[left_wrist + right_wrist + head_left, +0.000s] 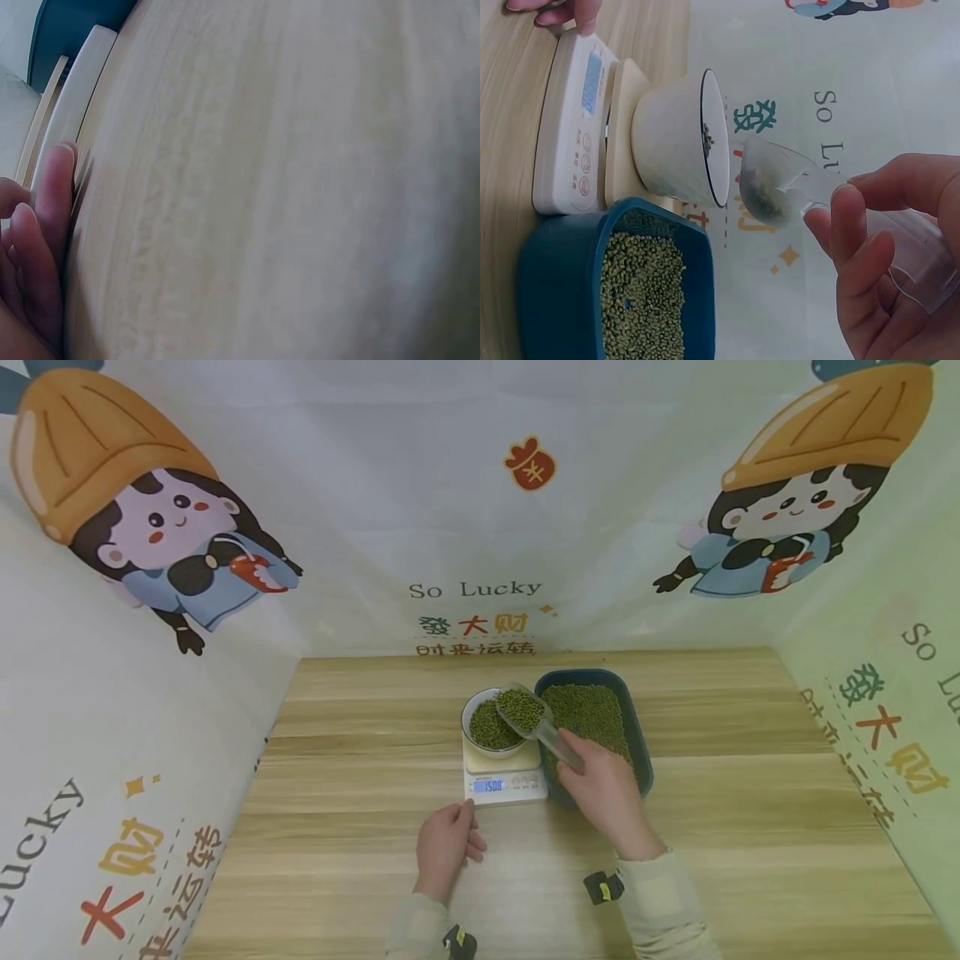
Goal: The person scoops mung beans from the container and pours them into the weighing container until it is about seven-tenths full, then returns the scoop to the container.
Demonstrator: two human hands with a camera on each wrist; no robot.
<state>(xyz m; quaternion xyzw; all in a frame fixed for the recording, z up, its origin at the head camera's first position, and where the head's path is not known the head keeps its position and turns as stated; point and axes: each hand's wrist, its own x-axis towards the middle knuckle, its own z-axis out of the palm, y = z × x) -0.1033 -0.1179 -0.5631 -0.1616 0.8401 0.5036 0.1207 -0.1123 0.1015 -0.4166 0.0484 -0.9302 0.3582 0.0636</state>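
My right hand (603, 785) grips the handle of a clear plastic scoop (769, 184) that carries green mung beans (521, 710). The scoop is held above the right side of a white bowl with a dark rim (671, 139), which has mung beans in it. Under the bowl is a white kitchen scale (510, 789) with a lit blue display (489, 786). My left hand (446, 843) rests at the scale's front left corner; in the left wrist view its fingers (54, 187) lie loosely bent against the scale's edge. It holds nothing.
A dark blue tub (559, 292) of mung beans stands close against the scale's right side. Everything is on a wood-grain table (337, 827). A printed cloth (360, 527) with cartoon figures and lettering hangs behind and along both sides.
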